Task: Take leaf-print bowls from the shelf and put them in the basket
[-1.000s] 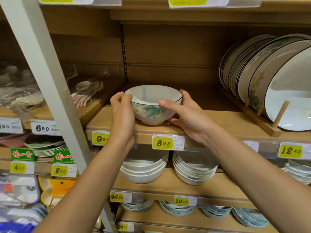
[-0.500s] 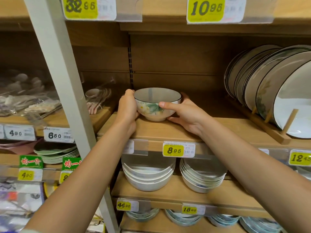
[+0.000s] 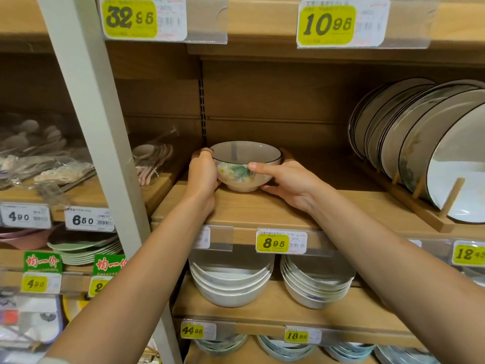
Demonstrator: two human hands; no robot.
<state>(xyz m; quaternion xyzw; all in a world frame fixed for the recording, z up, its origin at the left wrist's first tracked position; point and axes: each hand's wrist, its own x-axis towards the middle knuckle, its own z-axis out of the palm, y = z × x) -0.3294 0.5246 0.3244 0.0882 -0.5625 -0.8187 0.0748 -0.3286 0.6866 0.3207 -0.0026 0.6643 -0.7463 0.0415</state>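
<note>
A cream bowl with a green leaf and flower print and a dark rim, the leaf-print bowl, stands on the wooden shelf toward its back. My left hand grips its left side, fingers curled over the rim. On the other side my right hand holds it, thumb across the front and fingers behind. No basket is in view.
Large dark-rimmed plates stand upright in a wooden rack at the right. Stacked white bowls fill the shelf below. A pale metal upright runs left of my left arm. Bagged spoons lie on the left shelf.
The bowl and both hands have moved back, deeper onto the shelf. The view has tilted upward, showing the price tags of the shelf above.
</note>
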